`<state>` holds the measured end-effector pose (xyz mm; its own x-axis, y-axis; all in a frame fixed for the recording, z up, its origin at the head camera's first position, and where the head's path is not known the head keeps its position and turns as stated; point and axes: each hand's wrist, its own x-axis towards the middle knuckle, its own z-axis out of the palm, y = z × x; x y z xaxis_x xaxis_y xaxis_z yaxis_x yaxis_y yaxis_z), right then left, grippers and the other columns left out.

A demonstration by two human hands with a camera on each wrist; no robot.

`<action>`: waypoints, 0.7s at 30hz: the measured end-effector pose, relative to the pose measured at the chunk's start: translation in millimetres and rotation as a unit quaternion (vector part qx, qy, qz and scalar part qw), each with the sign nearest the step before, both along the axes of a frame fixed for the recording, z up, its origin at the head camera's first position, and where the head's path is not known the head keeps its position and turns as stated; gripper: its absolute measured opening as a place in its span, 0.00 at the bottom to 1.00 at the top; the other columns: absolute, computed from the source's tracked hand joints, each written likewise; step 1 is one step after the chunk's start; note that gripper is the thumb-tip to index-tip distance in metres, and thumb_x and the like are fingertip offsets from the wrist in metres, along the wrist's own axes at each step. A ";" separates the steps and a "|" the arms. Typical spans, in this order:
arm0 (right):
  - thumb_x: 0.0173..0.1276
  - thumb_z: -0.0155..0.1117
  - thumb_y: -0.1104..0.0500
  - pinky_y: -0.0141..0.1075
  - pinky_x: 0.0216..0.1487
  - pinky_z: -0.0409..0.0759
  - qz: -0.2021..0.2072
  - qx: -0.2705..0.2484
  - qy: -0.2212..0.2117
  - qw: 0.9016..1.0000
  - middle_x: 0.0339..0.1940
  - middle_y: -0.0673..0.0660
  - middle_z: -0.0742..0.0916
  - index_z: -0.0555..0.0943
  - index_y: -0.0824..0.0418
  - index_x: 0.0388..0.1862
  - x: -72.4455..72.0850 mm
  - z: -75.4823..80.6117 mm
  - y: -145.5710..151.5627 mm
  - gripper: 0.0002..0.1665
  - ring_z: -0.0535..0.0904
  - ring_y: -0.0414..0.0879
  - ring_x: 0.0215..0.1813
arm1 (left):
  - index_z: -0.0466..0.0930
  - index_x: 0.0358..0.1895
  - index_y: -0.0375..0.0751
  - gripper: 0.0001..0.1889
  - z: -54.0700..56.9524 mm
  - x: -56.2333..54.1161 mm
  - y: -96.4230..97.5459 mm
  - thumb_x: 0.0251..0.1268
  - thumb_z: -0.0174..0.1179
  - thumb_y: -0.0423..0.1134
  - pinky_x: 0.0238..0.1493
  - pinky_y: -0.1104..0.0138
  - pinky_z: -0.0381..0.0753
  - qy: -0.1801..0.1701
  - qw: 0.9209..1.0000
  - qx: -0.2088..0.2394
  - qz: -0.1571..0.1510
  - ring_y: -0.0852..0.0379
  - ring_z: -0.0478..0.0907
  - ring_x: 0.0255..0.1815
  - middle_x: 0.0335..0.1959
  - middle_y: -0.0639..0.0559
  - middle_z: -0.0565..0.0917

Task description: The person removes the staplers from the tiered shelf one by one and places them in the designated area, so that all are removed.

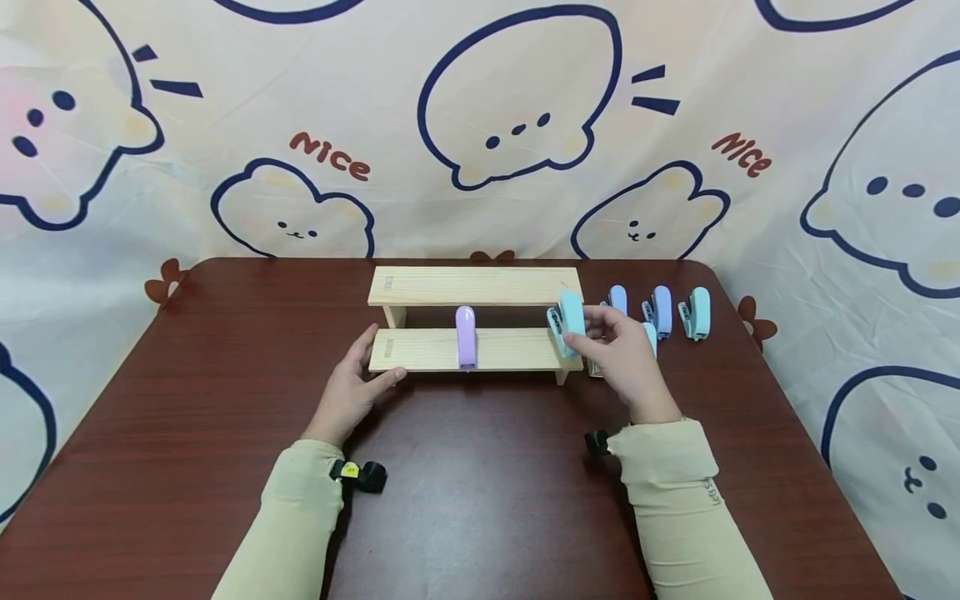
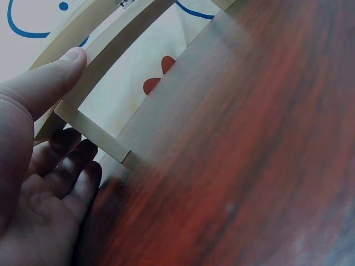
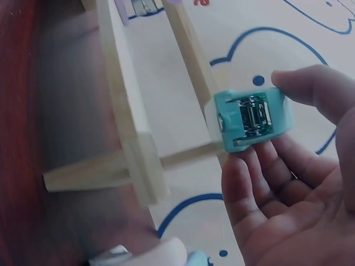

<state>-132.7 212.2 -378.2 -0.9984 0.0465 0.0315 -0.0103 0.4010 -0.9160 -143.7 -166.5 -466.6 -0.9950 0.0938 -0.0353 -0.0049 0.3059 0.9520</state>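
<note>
A two-step wooden rack (image 1: 420, 350) stands on the table. My left hand (image 1: 347, 396) holds its left end, the thumb on the lower step's front edge and the fingers round the side. My right hand (image 1: 630, 367) pinches a teal stapler (image 1: 572, 323) between thumb and fingers, tilted over the right end of the lower step. Whether its base touches the wood I cannot tell. In the right wrist view, one end of that teal stapler (image 3: 228, 124) faces the camera. A purple stapler (image 1: 466, 337) sits upright at the middle of the lower step.
Right of the rack stand more staplers: a blue one (image 1: 617, 297), another blue one (image 1: 662, 312) and a teal one (image 1: 699, 313). My right hand partly hides another teal stapler (image 1: 651, 337). A patterned curtain (image 1: 480, 217) hangs behind the brown table (image 1: 480, 500).
</note>
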 end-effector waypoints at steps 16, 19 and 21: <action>0.65 0.73 0.59 0.33 0.41 0.77 0.046 0.023 -0.011 0.999 0.44 0.61 0.83 0.83 0.63 0.51 -1.1 -4.6 6.9 0.17 0.75 0.52 0.45 | 0.44 0.82 0.46 0.52 0.2 0.2 0.6 0.63 0.71 0.42 0.71 0.53 0.62 0.002 1.000 0.012 -0.004 0.53 0.64 0.73 0.74 0.42 0.68; 0.65 0.73 0.60 0.34 0.41 0.77 0.057 0.054 -0.004 0.997 0.43 0.59 0.84 0.84 0.62 0.53 -2.8 -6.8 6.8 0.18 0.76 0.51 0.45 | 0.44 0.82 0.45 0.52 0.7 0.3 0.6 0.63 0.71 0.42 0.72 0.54 0.60 0.003 1.000 0.013 -0.004 0.53 0.63 0.73 0.74 0.42 0.68; 0.65 0.73 0.61 0.36 0.42 0.78 0.068 0.076 -0.004 0.995 0.42 0.59 0.85 0.84 0.63 0.54 -3.4 -8.6 6.6 0.19 0.77 0.51 0.44 | 0.44 0.82 0.45 0.52 1.0 0.5 0.6 0.63 0.71 0.42 0.72 0.53 0.60 0.004 1.000 0.013 -0.003 0.53 0.63 0.73 0.74 0.42 0.68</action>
<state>-136.1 218.8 -386.9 -0.9953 -0.0943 0.0203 -0.0675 0.5307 -0.8448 -143.2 -165.9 -465.6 -0.9945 0.1016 -0.0254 0.0042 0.2808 0.9597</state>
